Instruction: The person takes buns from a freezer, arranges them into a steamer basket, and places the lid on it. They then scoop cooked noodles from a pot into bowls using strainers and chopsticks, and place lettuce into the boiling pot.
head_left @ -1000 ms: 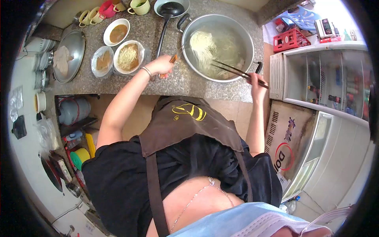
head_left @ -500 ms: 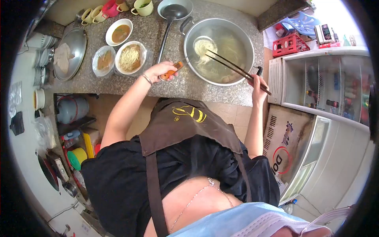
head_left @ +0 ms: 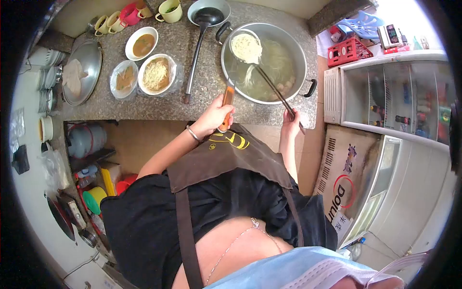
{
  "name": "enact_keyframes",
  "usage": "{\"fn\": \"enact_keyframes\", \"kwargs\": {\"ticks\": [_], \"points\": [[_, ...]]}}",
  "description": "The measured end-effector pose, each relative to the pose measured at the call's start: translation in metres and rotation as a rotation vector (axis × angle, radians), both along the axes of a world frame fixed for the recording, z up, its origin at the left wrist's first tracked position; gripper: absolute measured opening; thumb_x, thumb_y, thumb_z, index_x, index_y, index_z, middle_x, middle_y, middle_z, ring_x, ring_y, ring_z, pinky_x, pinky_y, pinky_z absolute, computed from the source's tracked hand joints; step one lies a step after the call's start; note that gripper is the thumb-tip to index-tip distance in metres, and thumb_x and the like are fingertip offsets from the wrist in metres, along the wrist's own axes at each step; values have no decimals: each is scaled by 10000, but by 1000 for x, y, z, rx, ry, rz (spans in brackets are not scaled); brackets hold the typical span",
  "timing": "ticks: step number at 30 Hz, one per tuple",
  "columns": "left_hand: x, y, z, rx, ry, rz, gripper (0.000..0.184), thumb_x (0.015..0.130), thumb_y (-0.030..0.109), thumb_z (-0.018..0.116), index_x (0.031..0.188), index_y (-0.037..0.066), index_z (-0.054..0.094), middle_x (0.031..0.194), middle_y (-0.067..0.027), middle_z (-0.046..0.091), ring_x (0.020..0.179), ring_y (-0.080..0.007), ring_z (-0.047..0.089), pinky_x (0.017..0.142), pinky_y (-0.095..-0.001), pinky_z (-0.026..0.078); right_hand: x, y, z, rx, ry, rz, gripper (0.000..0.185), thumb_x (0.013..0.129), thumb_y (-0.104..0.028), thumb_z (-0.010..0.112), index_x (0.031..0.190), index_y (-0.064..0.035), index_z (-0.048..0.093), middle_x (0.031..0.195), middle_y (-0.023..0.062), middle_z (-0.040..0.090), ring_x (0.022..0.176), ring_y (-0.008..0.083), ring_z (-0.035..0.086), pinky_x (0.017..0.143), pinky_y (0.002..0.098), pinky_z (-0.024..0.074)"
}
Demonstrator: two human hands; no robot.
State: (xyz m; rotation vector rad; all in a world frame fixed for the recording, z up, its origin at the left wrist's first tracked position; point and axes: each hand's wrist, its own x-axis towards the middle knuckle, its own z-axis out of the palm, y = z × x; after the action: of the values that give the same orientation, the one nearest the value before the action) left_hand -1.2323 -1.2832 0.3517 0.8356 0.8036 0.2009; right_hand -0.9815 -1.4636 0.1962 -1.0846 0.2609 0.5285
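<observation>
My left hand [head_left: 215, 117] is closed round the orange-brown handle of a strainer [head_left: 229, 98]. Its basket holds a heap of pale noodles [head_left: 246, 47] over the left part of a large metal pot [head_left: 305, 62]. Some strands hang from the basket into the cloudy liquid. In my right hand [head_left: 289, 124] is a pair of dark chopsticks [head_left: 275, 89], their tips at the lower edge of the basket by the hanging strands. More noodles and a few round lumps show in the liquid.
Left of the pot a black ladle [head_left: 194, 62] rests in a grey bowl [head_left: 223, 9]. Further left are a noodle bowl [head_left: 157, 73], a broth bowl [head_left: 141, 42], a bag-lined bowl [head_left: 123, 79] and a large lid [head_left: 94, 72]. Cups stand behind; a glass-door fridge [head_left: 394, 96] is right.
My left hand has moved right and nearer my body, its handle now steeper. The noodle-filled basket has come up higher. My right hand has drawn left and back with the chopsticks.
</observation>
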Motion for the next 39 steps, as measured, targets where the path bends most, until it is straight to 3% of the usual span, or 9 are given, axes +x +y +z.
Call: {"fn": "enact_keyframes", "kwargs": {"ticks": [2,5,13,22,28,33,34,37,39], "points": [[-5,0,3,19,-6,-4,188,875,55,436,1055,40,383,768,-52,499,520,-133,518,448,-274,432,4,5,-21,203,126,-134,213,921,-177,511,939,28,569,965,118,611,873,224,606,842,352,534],[-12,-2,12,18,-15,-2,185,875,55,435,1052,40,384,766,-51,501,526,-134,519,451,-272,431,17,7,-37,313,135,-140,220,933,-171,483,945,30,569,949,114,617,881,207,605,879,354,522],[-14,9,-11,-78,-61,-31,158,877,69,451,1028,55,406,776,-52,519,541,-134,524,457,-277,437,48,23,4,405,-23,-45,221,922,-204,506,968,-3,583,960,80,634,935,187,602,859,331,519],[4,9,-30,-136,-85,-21,228,881,101,486,1100,69,431,803,-28,524,544,-105,512,453,-244,438,71,14,67,326,-172,-55,337,906,-272,546,1033,40,552,1005,132,583,889,225,586,795,308,532],[4,3,-30,-164,-125,-18,240,884,97,492,1113,74,421,809,-32,524,546,-101,508,446,-233,427,85,-12,59,264,-180,10,304,911,-264,539,1013,20,566,973,121,600,888,217,591,793,304,533],[-49,-2,-21,-181,-328,-89,344,907,112,473,1239,88,386,821,-23,502,521,-70,480,428,-231,414,100,-44,69,352,-197,-13,266,909,-252,540,995,-5,586,931,76,632,824,193,616,752,285,543],[-59,-8,-18,-162,-265,-66,411,916,124,466,1308,108,345,820,-12,486,499,-51,443,407,-211,386,105,-51,66,337,-180,-27,274,909,-257,538,1004,-4,582,938,84,628,838,199,612,754,286,543],[-47,-22,-34,-276,-135,27,381,920,129,456,1287,114,357,802,-8,475,465,-43,401,391,-196,361,107,-55,46,270,-136,-53,295,910,-269,532,1025,0,570,949,103,619,865,212,603,757,286,542],[-38,-19,-36,-208,-144,22,359,923,130,446,1272,124,362,787,-1,465,448,-38,376,373,-192,334,109,-46,40,238,-120,-64,309,911,-276,528,1036,4,562,954,114,614,879,219,597,758,285,542]]}}
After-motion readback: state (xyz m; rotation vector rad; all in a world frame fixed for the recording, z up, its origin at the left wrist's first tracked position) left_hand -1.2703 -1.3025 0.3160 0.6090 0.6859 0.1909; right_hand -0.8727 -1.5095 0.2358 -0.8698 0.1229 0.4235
